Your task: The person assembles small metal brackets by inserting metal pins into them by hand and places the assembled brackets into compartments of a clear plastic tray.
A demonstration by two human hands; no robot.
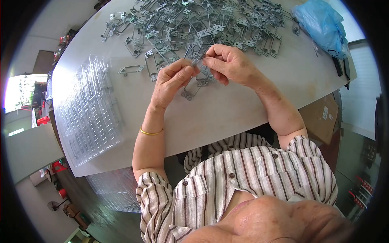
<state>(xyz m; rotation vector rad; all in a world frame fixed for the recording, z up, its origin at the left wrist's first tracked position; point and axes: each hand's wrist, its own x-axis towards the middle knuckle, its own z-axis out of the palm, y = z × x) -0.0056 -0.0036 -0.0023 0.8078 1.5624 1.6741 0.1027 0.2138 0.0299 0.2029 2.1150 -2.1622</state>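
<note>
Between my two hands is a small grey metal bracket (197, 61), partly covered by my fingers. Thumb and fingers of my left hand (174, 79) pinch its left side. My right hand (229, 64) grips the other end between thumb and forefinger, its remaining fingers curled. Just below, a loose wire-and-plate metal piece (187, 94) lies on the table. Beyond my hands spreads a big tangled heap of similar metal brackets (170, 34), made of flat plates with holes joined by thin rods.
Clear plastic blister trays (90, 111) are stacked at the left of the white table (227, 117). A blue plastic bag (321, 26) sits at the far right, near a dark strip-like object (337, 67). Below the right edge stands a cardboard box (320, 117).
</note>
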